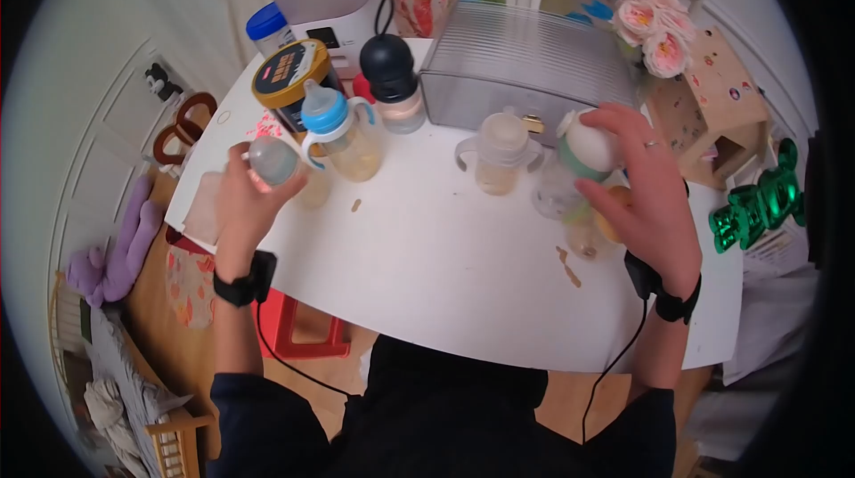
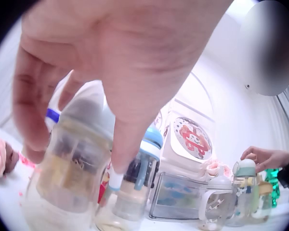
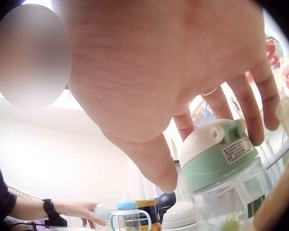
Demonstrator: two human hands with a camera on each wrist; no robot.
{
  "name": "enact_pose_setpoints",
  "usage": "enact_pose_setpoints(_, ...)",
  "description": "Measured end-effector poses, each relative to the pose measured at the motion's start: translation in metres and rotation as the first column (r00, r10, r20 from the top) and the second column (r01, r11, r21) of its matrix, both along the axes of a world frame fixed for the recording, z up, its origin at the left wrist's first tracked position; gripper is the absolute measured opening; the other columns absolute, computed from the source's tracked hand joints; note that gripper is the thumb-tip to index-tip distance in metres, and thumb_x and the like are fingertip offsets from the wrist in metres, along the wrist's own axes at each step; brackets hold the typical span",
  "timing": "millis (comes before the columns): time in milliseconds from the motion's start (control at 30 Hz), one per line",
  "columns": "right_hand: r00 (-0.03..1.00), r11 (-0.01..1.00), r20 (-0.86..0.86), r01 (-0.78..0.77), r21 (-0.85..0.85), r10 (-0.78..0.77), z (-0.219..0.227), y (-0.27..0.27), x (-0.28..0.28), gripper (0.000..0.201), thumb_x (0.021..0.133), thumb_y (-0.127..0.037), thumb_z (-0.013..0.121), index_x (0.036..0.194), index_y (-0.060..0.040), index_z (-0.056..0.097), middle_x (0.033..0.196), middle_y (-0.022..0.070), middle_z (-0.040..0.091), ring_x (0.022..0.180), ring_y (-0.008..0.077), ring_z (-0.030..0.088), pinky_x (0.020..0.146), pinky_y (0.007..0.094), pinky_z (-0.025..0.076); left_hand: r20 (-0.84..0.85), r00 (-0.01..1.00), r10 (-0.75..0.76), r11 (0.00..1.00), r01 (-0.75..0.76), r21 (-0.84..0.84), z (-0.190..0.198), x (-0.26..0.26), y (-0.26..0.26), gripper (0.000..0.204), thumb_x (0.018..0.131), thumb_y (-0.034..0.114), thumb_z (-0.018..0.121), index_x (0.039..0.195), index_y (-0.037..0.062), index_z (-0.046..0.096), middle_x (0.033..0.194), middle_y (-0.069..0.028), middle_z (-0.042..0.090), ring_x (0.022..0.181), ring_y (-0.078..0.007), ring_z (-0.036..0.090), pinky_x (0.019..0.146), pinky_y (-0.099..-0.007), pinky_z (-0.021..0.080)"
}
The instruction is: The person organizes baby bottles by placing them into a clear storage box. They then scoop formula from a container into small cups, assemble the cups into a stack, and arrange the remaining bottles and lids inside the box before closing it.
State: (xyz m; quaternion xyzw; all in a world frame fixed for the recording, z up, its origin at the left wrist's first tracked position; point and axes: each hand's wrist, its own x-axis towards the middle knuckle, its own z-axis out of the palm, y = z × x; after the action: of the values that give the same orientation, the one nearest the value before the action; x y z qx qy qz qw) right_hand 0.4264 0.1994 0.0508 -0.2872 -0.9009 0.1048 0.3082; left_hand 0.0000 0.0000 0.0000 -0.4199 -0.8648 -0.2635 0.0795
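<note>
My left hand (image 1: 254, 202) curls round the pale domed cap (image 1: 272, 160) of a clear baby bottle (image 2: 67, 180), thumb on one side and fingers on the other. The bottle stands upright on the table, with yellowish liquid inside. On the right, my right hand (image 1: 650, 188) spreads over a clear cup with a white and green lid (image 3: 216, 154). Its fingers reach over the lid's far side, and the thumb lies at the near edge with a slim gap. Between the hands stand a blue-topped bottle with handles (image 1: 343, 135) and a white-handled cup (image 1: 501, 153).
Behind are a dark-lidded bottle (image 1: 392, 86), a gold-rimmed tub (image 1: 294, 77) and a grey ribbed box (image 1: 525, 59). A yellow-lidded bottle (image 1: 583, 237) stands beside the green-lidded cup. Brown smears (image 1: 568, 266) mark the white table (image 1: 419, 255). A cloth (image 1: 205, 206) lies at the left edge.
</note>
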Motion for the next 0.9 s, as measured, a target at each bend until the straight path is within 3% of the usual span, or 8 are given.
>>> enact_pose_setpoints(33, 1.000, 1.000, -0.016, -0.007, -0.014, 0.006, -0.001, 0.002, -0.001, 0.055, 0.087, -0.008, 0.082, 0.137, -0.0128, 0.061, 0.142, 0.0165, 0.062, 0.124, 0.0437, 0.063, 0.102, 0.0467, 0.054, -0.213, 0.975, 0.060, 0.997, -0.069, -0.036, -0.001, -0.001, -0.012, 0.097, 0.075, 0.041, 0.099, 0.150, 0.0043, 0.049, 0.135, -0.0238, 0.069, 0.110, -0.0416, 0.074, 0.094, -0.0500, 0.058)
enact_pose_setpoints(100, 1.000, 1.000, -0.029, 0.002, -0.016, -0.003, -0.003, 0.003, -0.002, 0.054, 0.086, -0.007, 0.083, 0.135, -0.0130, 0.061, 0.139, 0.0154, 0.063, 0.124, 0.0433, 0.063, 0.101, 0.0474, 0.054, -0.271, 0.956, 0.112, 0.993, -0.096, 0.071, 0.017, 0.011, -0.022, 0.097, 0.074, 0.039, 0.100, 0.151, 0.0062, 0.050, 0.135, -0.0211, 0.067, 0.103, -0.0390, 0.074, 0.089, -0.0481, 0.059)
enact_pose_setpoints(200, 0.999, 0.999, -0.028, 0.034, 0.018, -0.034, -0.005, 0.002, -0.007, 0.056, 0.083, -0.007, 0.086, 0.133, -0.0140, 0.061, 0.135, 0.0141, 0.064, 0.123, 0.0414, 0.063, 0.100, 0.0480, 0.054, -0.386, 0.911, 0.144, 0.975, -0.065, 0.212, 0.052, 0.061, -0.007, 0.074, 0.080, 0.029, 0.096, 0.142, 0.0087, 0.061, 0.117, -0.0115, 0.068, 0.073, -0.0182, 0.060, 0.066, -0.0339, 0.052)
enact_pose_setpoints(300, 0.999, 0.998, -0.032, -0.032, 0.063, 0.034, -0.008, 0.008, -0.006, 0.058, 0.082, -0.005, 0.086, 0.134, -0.0147, 0.062, 0.135, 0.0141, 0.064, 0.122, 0.0414, 0.064, 0.099, 0.0475, 0.055, -0.135, 0.968, -0.210, 0.974, 0.219, 0.059, 0.059, 0.098, 0.024, 0.063, 0.082, 0.027, 0.095, 0.134, 0.0077, 0.066, 0.113, -0.0099, 0.067, 0.076, -0.0179, 0.061, 0.068, -0.0335, 0.052)
enact_pose_setpoints(367, 0.996, 0.997, -0.053, -0.073, 0.024, 0.074, -0.009, 0.010, -0.007, 0.058, 0.082, -0.005, 0.086, 0.134, -0.0146, 0.063, 0.134, 0.0133, 0.064, 0.121, 0.0407, 0.064, 0.098, 0.0474, 0.055, -0.123, 0.847, -0.517, 0.845, 0.528, 0.082, 0.039, 0.111, 0.063, 0.061, 0.081, 0.031, 0.095, 0.132, 0.0076, 0.068, 0.113, -0.0098, 0.068, 0.079, -0.0192, 0.061, 0.070, -0.0339, 0.052)
enact_pose_setpoints(667, 0.963, 0.994, -0.260, -0.087, -0.064, 0.068, 0.029, 0.005, 0.027, 0.063, 0.075, -0.005, 0.091, 0.131, -0.0101, 0.061, 0.137, 0.0106, 0.062, 0.125, 0.0286, 0.063, 0.104, 0.0399, 0.052, 0.152, 0.738, -0.658, 0.742, 0.669, -0.036, 0.011, 0.143, 0.150, 0.070, 0.079, 0.039, 0.096, 0.133, 0.0042, 0.068, 0.115, -0.0079, 0.074, 0.085, -0.0220, 0.064, 0.078, -0.0355, 0.055)
enact_pose_setpoints(800, 0.902, 0.991, -0.417, -0.067, 0.118, 0.111, 0.041, 0.013, 0.072, 0.080, 0.079, -0.006, 0.087, 0.148, -0.0070, 0.048, 0.148, 0.0154, 0.056, 0.133, 0.0272, 0.059, 0.113, 0.0392, 0.047, 0.248, 0.699, -0.670, 0.710, 0.702, -0.058, 0.012, 0.147, 0.159, 0.068, 0.078, 0.041, 0.096, 0.128, 0.0031, 0.071, 0.111, -0.0092, 0.078, 0.084, -0.0214, 0.067, 0.077, -0.0348, 0.055)
enact_pose_setpoints(900, 0.822, 0.995, -0.568, 0.091, 0.042, -0.051, 0.051, -0.005, 0.106, 0.080, 0.085, -0.008, 0.082, 0.155, -0.0049, 0.042, 0.151, 0.0200, 0.053, 0.135, 0.0284, 0.058, 0.116, 0.0394, 0.045, 0.240, 0.694, -0.679, 0.703, 0.708, -0.059, 0.010, 0.149, 0.164, 0.066, 0.077, 0.042, 0.095, 0.125, 0.0024, 0.071, 0.106, -0.0094, 0.078, 0.080, -0.0212, 0.068, 0.074, -0.0349, 0.055)
